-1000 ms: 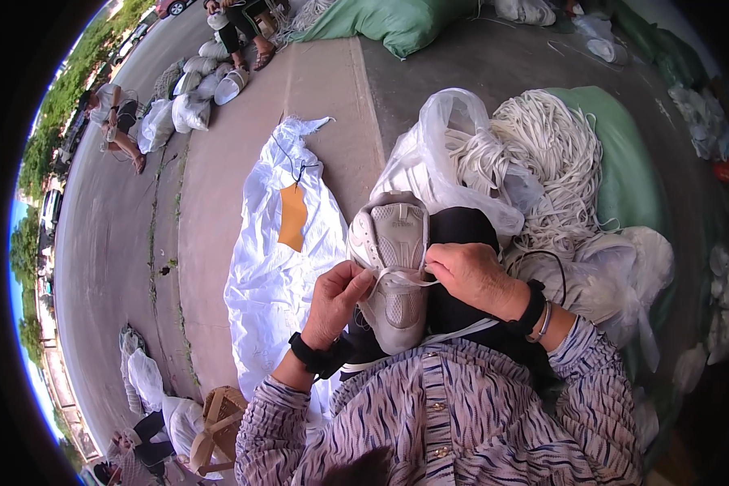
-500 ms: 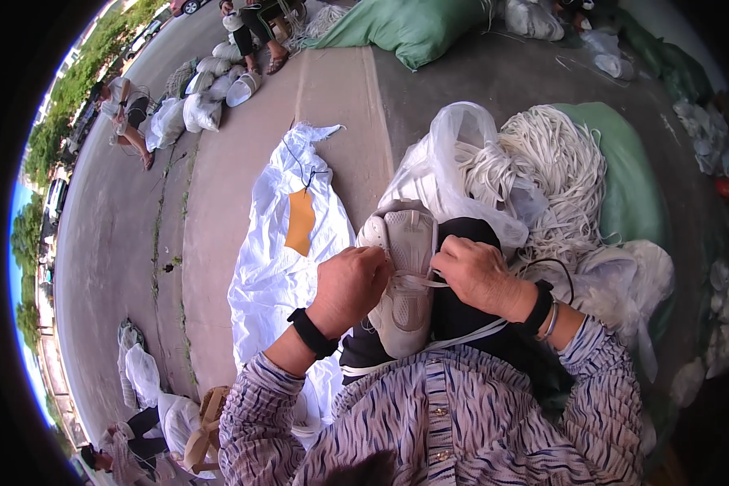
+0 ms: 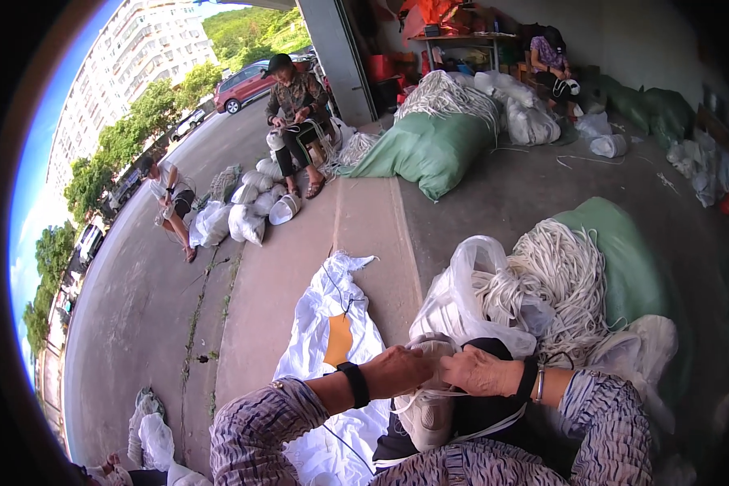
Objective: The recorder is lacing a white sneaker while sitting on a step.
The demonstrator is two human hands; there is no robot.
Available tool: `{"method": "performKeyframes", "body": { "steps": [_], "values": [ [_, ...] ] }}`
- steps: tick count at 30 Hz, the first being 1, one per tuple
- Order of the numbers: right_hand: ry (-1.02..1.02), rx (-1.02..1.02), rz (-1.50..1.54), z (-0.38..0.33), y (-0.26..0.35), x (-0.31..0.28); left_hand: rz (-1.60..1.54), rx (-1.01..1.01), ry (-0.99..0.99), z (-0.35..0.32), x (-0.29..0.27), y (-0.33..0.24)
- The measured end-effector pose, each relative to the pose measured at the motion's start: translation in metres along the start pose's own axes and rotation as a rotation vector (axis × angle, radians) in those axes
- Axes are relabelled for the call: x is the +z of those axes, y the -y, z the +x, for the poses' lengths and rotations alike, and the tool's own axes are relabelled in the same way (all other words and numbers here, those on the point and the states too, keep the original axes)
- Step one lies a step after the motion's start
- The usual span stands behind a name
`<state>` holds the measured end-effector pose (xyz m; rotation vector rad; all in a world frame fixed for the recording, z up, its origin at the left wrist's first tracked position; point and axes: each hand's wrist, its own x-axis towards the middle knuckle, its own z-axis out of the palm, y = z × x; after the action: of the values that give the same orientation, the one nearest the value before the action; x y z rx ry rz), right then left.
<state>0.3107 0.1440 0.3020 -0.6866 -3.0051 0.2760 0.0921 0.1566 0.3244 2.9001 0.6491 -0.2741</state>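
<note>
One pale shoe (image 3: 426, 411) on lap; left hand (image 3: 398, 370), right hand (image 3: 479, 371) both pinching its white lace (image 3: 413, 397).

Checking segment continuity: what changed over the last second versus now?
The view tilted up, so the street and other seated workers now show. The left hand and right hand closed together at the top of the pale grey lace-up shoe, hiding more of it. Unchanged: both hands on the shoe and its white lace; the clear plastic bag of white cords beside it.
</note>
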Motion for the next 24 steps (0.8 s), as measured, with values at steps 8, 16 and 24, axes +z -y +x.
{"method": "performKeyframes", "body": {
  "steps": [8, 16, 24],
  "values": [
    [0.075, 0.175, 0.09, 0.003, 0.013, 0.01, 0.084, -0.18, -0.039, 0.006, 0.043, -0.023],
    [-0.015, 0.336, 0.11, -0.002, 0.028, 0.018, 0.027, 0.041, 0.054, 0.018, 0.007, 0.006],
    [-0.49, 0.545, 1.491, -0.004, -0.005, -0.009, -1.642, -0.497, -0.495, -0.007, 0.019, -0.005]
  ]
}}
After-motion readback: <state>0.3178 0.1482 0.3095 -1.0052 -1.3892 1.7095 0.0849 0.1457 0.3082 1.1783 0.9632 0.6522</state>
